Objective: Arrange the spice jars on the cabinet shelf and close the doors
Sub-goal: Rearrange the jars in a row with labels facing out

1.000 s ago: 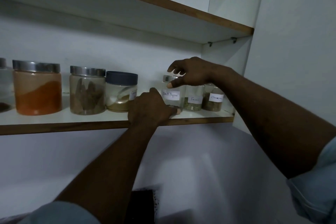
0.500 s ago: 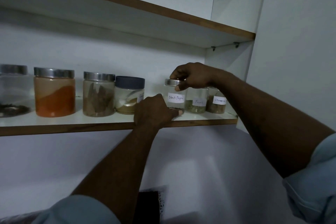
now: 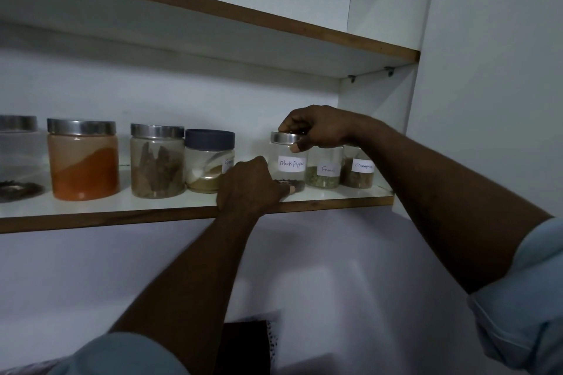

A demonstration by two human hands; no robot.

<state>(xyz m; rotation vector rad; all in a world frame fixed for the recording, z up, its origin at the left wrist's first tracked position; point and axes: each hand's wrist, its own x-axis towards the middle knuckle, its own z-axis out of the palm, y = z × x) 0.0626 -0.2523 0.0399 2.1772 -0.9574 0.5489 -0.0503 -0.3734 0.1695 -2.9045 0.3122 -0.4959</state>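
Observation:
A small clear jar labelled Black Pepper (image 3: pixel 288 163) stands on the white shelf (image 3: pixel 170 207). My right hand (image 3: pixel 316 128) grips its steel lid from above. My left hand (image 3: pixel 249 186) is curled at the jar's base, fingers touching its lower left side. To its right stand the Fennel jar (image 3: pixel 324 172) and the Cinnamon jar (image 3: pixel 359 172). Left of my hands are a blue-lidded jar (image 3: pixel 207 161), a jar of brown bark (image 3: pixel 157 161) and a jar of orange powder (image 3: pixel 82 161).
Another steel-lidded jar (image 3: pixel 16 158) is cut off at the left edge. The open cabinet door (image 3: pixel 493 85) hangs at the right. An upper shelf (image 3: pixel 243 21) runs above the jars. A dark object (image 3: pixel 246 344) lies below between my arms.
My right hand went from open fingers above the lid to a grip on the Black Pepper jar's lid. The camera view drifted, so the jars appear further right.

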